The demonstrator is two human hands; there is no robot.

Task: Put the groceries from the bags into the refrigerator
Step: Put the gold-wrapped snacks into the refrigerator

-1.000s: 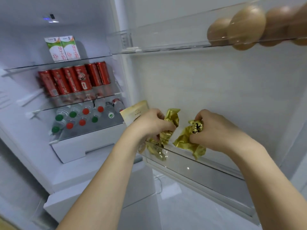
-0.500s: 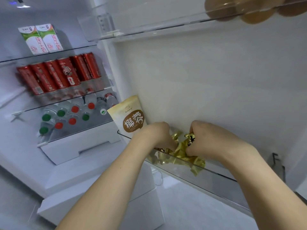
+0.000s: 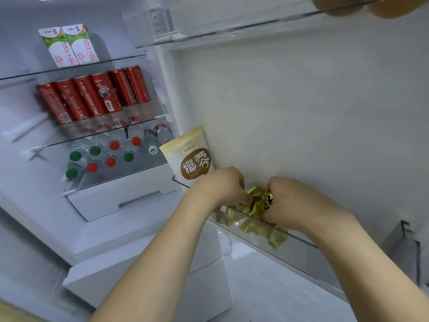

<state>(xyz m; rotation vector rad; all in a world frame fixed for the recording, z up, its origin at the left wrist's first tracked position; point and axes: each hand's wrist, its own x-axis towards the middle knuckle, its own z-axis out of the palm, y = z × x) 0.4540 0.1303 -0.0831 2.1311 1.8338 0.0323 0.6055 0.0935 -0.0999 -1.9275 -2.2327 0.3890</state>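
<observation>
Over the last second both hands have sunk from just above the clear door bin (image 3: 301, 238) down into it, carrying the gold foil packets (image 3: 256, 203) with them. A second ago the packets were held up over the rim, one crumpled bundle in each fist; now most of the foil sits behind the transparent front wall, with a tail of it showing through the plastic low on the right. The left hand (image 3: 222, 187) has its fingers curled down onto the foil at the left of the bundle, and the right hand (image 3: 299, 203) is closed round a packet with dark print on it, knuckles up. Neither grip has let go yet. The view has also swung, so that the coconut pouch (image 3: 193, 159) standing at the left end of the same bin is now in plain sight, touching or nearly touching the left wrist. I judge that these packets are all but stowed; what remains is to release them and draw the hands out without dragging foil back over the rim. Deeper in the refrigerator stand milk cartons (image 3: 68, 46), red cans (image 3: 97, 96) and water bottles (image 3: 111, 152) on the glass shelves.
</observation>
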